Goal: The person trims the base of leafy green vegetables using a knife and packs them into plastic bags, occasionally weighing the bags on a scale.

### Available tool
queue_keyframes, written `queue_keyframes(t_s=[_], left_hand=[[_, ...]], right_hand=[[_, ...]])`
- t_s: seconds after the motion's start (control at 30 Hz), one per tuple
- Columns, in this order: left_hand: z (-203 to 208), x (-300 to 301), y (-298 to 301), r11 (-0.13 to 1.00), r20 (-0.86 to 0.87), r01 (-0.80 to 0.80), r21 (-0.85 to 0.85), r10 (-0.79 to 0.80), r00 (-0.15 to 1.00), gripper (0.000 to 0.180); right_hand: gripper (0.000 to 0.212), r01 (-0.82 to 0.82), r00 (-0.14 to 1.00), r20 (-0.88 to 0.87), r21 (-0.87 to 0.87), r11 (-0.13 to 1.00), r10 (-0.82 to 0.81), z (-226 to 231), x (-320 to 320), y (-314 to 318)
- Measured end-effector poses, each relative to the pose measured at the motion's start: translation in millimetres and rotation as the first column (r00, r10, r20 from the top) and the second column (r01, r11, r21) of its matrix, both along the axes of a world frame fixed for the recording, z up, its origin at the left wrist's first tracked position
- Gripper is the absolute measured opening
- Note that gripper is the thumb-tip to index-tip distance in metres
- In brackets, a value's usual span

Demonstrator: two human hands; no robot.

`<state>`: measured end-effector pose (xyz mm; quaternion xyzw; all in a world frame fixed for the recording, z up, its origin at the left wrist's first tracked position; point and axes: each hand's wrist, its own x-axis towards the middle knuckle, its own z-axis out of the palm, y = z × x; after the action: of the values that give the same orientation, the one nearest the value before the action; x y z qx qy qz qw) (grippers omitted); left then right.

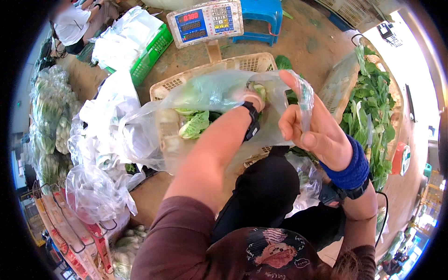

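A large clear plastic bag (200,93) lies stretched over a cream basket (161,91) on the scale. My left hand (252,99) reaches inside the bag, with a pale green leafy vegetable (260,89) right at its fingers. Film and blur hide those fingers, so their grip is unclear. To the right, my right hand (317,126) has the bag's edge hooked over its raised index finger, the other fingers curled. A lettuce head (193,126) and more greens show through the film, left of my left wrist.
The scale's display (205,23) rises behind the basket, near a blue stool (259,21). Another basket of leafy greens (373,112) stands right, with a knife (369,130) among them. Plastic bags (105,121), a green crate (149,53) and bagged vegetables (53,107) crowd the left. A person (72,25) is beyond.
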<state>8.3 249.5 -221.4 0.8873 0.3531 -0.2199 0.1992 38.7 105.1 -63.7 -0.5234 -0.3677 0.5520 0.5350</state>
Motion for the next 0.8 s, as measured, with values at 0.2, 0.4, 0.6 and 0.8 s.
queue_keyframes(t_s=[0.2, 0.4, 0.6, 0.8], left_hand=[[-97, 2, 19, 0.994, -0.048, -0.066, 0.088, 0.07, 0.996, 0.061], [-45, -47, 26, 0.979, 0.367, 0.113, 0.168, -0.168, 0.915, 0.038], [-133, -123, -26, 0.795, 0.336, 0.543, 0.27, -0.607, 0.72, 0.054], [-75, -44, -17, 0.925, 0.299, 0.29, -0.244, -0.213, 0.93, 0.027]], right_hand=[[0.098, 0.007, 1.0, 0.021, -0.079, 0.997, -0.005, 1, 11, -3], [0.099, 0.048, 0.999, -0.013, 0.011, 0.999, -0.048, -14, 20, -9], [0.09, -0.022, 1.0, 0.007, -0.037, 0.999, 0.023, -16, 15, -5], [0.088, 0.018, 0.999, 0.049, -0.079, 0.997, -0.015, -40, 31, -12]])
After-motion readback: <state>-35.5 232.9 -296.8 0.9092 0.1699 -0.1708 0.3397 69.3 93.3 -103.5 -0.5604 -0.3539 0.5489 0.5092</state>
